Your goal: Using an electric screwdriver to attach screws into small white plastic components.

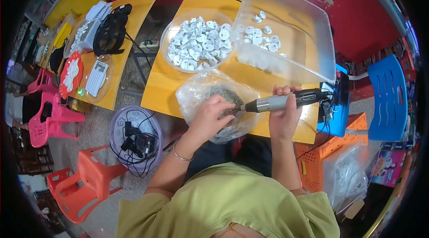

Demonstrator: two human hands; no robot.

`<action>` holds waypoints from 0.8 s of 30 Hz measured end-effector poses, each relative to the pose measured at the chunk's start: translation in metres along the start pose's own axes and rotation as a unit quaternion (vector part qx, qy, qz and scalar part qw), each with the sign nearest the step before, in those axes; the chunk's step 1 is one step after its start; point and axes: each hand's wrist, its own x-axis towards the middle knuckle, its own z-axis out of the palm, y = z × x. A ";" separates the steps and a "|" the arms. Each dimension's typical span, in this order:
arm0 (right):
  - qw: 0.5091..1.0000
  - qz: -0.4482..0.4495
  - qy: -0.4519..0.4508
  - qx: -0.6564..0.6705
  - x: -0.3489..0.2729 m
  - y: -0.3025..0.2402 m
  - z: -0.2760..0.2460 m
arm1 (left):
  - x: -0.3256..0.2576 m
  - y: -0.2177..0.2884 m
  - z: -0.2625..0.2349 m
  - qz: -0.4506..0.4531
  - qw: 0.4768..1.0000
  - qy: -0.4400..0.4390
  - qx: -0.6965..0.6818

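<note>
My right hand (285,115) is wrapped round a grey and black electric screwdriver (268,104), held level with its bit pointing left. My left hand (210,115) is at the bit's tip, thumb and fingers curled toward each other. Anything pinched between them is too small to make out. Under and behind these fingers lies a heap of small dark screws (223,96) in an opened clear plastic bag (190,92), on the yellow table (156,86) in front of me. A bracelet circles my left wrist.
Behind the bag stand a round tray (166,52) heaped with white plastic parts (201,41) and a clear bin (308,36) holding several more. Left are a second table (129,19), a lilac tub (114,144) of cables and an orange chair (89,184). Right are a blue chair (388,99) and orange crate (313,171).
</note>
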 end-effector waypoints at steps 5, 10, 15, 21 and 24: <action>1.000 -0.001 0.007 0.026 -0.001 0.000 0.003 | 0.003 0.005 0.002 0.007 1.000 0.008 0.011; 0.998 0.006 0.021 0.059 -0.003 -0.002 0.001 | 0.009 0.009 0.004 0.063 0.997 0.023 0.043; 0.997 0.019 0.043 0.067 -0.009 -0.002 -0.003 | 0.017 0.023 0.001 0.112 0.988 0.025 0.102; 0.995 0.036 0.057 0.072 -0.016 0.000 -0.004 | 0.027 0.031 0.007 0.134 0.987 -0.034 0.085; 0.991 0.105 0.033 0.071 -0.017 -0.011 -0.005 | 0.030 0.032 0.004 0.149 0.983 -0.060 0.092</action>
